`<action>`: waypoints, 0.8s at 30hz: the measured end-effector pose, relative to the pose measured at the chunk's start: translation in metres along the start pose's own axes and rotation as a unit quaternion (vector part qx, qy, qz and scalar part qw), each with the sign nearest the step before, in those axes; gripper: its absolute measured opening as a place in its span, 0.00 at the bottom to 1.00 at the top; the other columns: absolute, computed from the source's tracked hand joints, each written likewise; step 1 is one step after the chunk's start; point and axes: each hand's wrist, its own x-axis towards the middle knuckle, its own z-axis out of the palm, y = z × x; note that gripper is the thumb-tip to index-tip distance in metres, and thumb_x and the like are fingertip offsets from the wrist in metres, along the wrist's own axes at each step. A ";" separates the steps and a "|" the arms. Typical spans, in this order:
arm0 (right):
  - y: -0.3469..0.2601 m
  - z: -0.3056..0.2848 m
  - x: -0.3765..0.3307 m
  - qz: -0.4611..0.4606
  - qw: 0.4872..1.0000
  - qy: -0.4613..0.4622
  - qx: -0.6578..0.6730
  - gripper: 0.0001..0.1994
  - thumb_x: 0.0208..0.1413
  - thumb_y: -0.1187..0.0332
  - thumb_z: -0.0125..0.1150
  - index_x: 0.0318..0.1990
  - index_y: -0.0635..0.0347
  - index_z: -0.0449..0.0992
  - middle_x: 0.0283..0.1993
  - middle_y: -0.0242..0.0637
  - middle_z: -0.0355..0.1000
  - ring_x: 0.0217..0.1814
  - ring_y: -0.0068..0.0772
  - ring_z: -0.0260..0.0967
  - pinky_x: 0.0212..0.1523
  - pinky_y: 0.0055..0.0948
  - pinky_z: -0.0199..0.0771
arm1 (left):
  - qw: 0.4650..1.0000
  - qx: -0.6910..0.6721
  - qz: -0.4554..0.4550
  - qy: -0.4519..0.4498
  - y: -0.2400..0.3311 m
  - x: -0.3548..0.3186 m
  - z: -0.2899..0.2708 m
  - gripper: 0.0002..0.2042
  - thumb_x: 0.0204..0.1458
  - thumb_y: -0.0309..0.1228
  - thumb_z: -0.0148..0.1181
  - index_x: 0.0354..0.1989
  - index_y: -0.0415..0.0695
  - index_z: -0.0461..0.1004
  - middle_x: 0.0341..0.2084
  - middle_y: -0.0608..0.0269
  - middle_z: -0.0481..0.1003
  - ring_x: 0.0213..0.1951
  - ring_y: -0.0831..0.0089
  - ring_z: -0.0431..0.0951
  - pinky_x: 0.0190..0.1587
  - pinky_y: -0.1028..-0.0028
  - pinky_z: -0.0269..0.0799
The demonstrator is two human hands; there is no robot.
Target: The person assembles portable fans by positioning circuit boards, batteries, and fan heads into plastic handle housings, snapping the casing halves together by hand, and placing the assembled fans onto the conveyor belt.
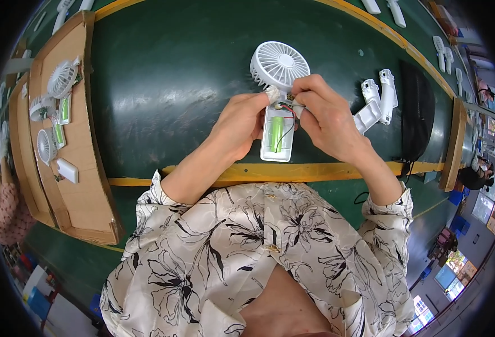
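A white handheld fan [281,63] lies over the green table, its round grille pointing away from me. In its opened handle [267,147] sits a green battery [277,133], with thin red and black wires running up toward the fan head. My left hand [240,121] is closed around the left side of the handle, with a white cover on its thumb tip. At the joint below the grille, my right hand [325,112] pinches close to the wires. Its fingertips hide what exactly lies between them.
A cardboard tray [84,151] on the left holds several fans with bared batteries. White handle shells [379,101] lie right of my hands, beside a black pouch [417,112]. Yellow edging [326,172] borders the green table [168,67]. Another person's sleeve [10,208] shows far left.
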 end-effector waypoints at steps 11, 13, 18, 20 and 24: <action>-0.004 0.000 0.004 -0.020 0.999 -0.027 -0.031 0.09 0.32 0.85 0.54 0.26 0.69 0.66 0.38 0.40 0.61 0.37 0.41 0.63 0.34 0.32 0.67 | 1.000 -0.011 0.003 -0.007 -0.002 0.002 -0.006 0.15 0.52 0.32 0.49 0.39 0.30 0.67 0.33 0.52 0.72 0.33 0.67 0.75 0.36 0.68 0.73; -0.004 0.000 0.004 -0.021 0.999 -0.030 -0.033 0.09 0.32 0.86 0.54 0.25 0.69 0.66 0.38 0.40 0.61 0.37 0.41 0.62 0.34 0.32 0.67 | 1.000 -0.008 -0.005 -0.009 -0.003 0.002 -0.006 0.14 0.52 0.32 0.49 0.39 0.30 0.67 0.32 0.52 0.72 0.33 0.67 0.75 0.36 0.68 0.73; -0.003 0.003 0.003 -0.020 0.999 -0.018 -0.036 0.09 0.31 0.85 0.54 0.25 0.68 0.66 0.37 0.39 0.61 0.37 0.41 0.62 0.34 0.32 0.67 | 1.000 -0.006 0.003 -0.008 -0.003 0.002 -0.006 0.14 0.52 0.31 0.48 0.39 0.29 0.67 0.32 0.52 0.72 0.33 0.66 0.75 0.36 0.67 0.73; -0.003 0.003 0.004 -0.021 0.999 -0.019 -0.038 0.09 0.31 0.85 0.54 0.25 0.68 0.66 0.37 0.39 0.61 0.37 0.41 0.62 0.34 0.32 0.67 | 1.000 -0.007 0.006 -0.004 -0.004 0.003 -0.006 0.14 0.52 0.31 0.48 0.39 0.29 0.67 0.32 0.52 0.72 0.33 0.66 0.75 0.36 0.67 0.73; -0.003 0.002 0.004 -0.027 0.998 -0.025 -0.051 0.09 0.31 0.85 0.55 0.25 0.68 0.66 0.37 0.39 0.62 0.38 0.41 0.62 0.33 0.32 0.68 | 1.000 -0.001 0.002 -0.001 -0.003 0.003 -0.006 0.14 0.52 0.31 0.47 0.38 0.29 0.67 0.32 0.52 0.72 0.33 0.67 0.75 0.36 0.68 0.73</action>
